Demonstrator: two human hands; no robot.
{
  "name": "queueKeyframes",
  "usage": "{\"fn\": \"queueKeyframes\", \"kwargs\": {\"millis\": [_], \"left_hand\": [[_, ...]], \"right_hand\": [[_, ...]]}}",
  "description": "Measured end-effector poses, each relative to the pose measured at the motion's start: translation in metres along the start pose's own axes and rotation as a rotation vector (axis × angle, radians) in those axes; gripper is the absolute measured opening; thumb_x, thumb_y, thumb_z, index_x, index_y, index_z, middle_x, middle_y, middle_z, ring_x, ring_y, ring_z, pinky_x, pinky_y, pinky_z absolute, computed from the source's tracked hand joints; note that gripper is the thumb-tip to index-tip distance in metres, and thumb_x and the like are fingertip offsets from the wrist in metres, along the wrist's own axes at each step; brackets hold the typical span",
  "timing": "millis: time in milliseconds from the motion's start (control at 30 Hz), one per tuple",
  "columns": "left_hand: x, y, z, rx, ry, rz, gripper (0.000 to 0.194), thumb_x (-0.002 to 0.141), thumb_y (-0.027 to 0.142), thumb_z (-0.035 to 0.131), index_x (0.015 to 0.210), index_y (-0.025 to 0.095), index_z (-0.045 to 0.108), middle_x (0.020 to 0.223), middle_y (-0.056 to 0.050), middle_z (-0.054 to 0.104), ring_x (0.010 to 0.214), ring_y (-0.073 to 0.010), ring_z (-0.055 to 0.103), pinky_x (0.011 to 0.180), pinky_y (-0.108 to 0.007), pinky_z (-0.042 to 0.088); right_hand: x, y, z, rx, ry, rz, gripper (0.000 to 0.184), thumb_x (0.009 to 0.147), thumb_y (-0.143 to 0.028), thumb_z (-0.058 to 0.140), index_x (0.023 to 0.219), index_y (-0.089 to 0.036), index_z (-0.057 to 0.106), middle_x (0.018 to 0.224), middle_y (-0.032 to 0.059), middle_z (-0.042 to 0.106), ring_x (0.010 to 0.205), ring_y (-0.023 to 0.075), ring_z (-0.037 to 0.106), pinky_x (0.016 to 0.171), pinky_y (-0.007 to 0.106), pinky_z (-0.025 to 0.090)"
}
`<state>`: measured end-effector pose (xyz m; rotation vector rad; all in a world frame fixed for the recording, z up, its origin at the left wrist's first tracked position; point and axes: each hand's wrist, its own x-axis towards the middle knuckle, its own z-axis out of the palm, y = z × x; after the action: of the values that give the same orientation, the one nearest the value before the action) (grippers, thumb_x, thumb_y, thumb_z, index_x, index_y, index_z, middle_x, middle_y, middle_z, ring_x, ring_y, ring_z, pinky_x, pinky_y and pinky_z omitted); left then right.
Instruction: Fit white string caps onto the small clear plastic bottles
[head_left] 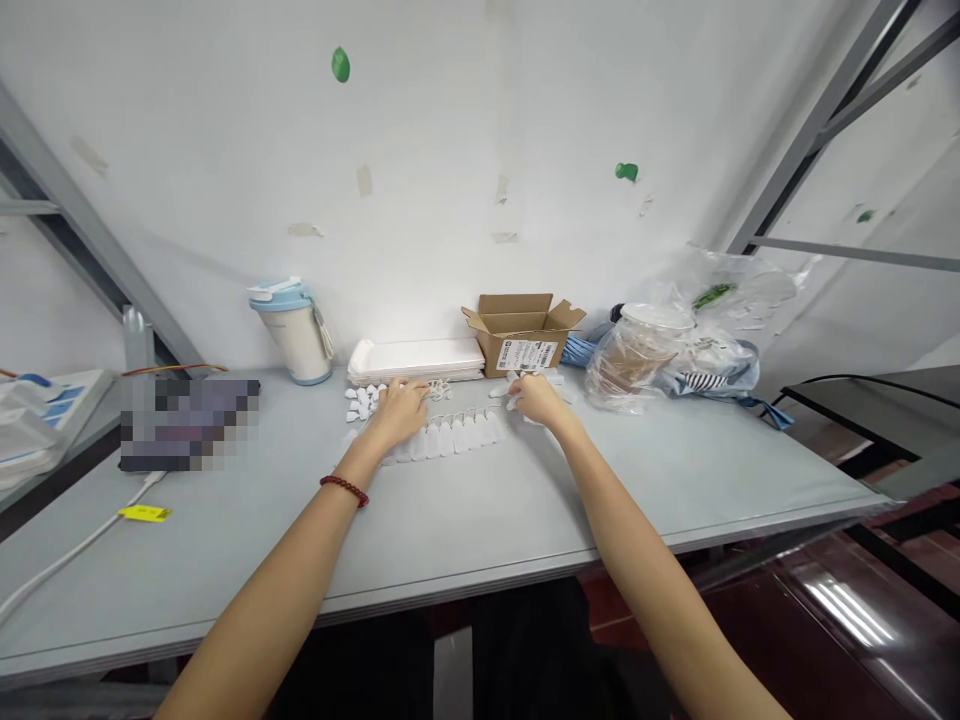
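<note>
My left hand (401,412), with a dark red bead bracelet (344,488) on its wrist, reaches over small white pieces. Its fingers curl down beside a bundle of thin pale cords (440,388); what they pinch is hidden. A row of flat, translucent white pieces with cord loops (459,435) lies just in front. Left of that hand is a cluster of small white plastic pieces (363,402). My right hand (538,398) is closed in a pinch on a small translucent white piece (513,403), near more such pieces by the box.
Behind the hands stand a stack of white trays (420,358) and an opened cardboard box (525,340). A cream tumbler with blue lid (294,335) is left; a bagged container (637,355) is right. A white cable with a yellow tag (146,513) crosses the table's left side.
</note>
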<state>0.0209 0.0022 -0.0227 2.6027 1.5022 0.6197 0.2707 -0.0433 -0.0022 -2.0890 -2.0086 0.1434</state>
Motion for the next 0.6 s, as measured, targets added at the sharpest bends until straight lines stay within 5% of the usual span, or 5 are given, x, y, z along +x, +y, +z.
{"fn": "queueKeyframes", "kwargs": {"millis": [333, 600], "left_hand": [[-0.006, 0.008, -0.007, -0.052, 0.119, -0.015, 0.05, 0.075, 0.011, 0.042, 0.122, 0.017, 0.06, 0.131, -0.004, 0.058, 0.12, -0.0288, 0.045, 0.098, -0.044, 0.04], [-0.011, 0.026, -0.009, -0.114, 0.188, 0.075, 0.05, 0.073, 0.01, 0.044, 0.119, 0.014, 0.061, 0.128, -0.006, 0.06, 0.118, -0.0271, 0.046, 0.097, -0.045, 0.042]], "right_hand": [[-0.005, -0.006, 0.001, -0.058, -0.001, -0.041, 0.04, 0.075, -0.006, 0.052, 0.106, -0.023, 0.07, 0.116, 0.0115, 0.062, 0.11, 0.0298, 0.051, 0.084, 0.034, 0.041], [-0.004, -0.022, 0.0, 0.179, 0.254, -0.275, 0.024, 0.078, -0.012, 0.058, 0.1, -0.013, 0.066, 0.099, 0.0096, 0.067, 0.092, 0.0203, 0.059, 0.082, 0.03, 0.042]]}}
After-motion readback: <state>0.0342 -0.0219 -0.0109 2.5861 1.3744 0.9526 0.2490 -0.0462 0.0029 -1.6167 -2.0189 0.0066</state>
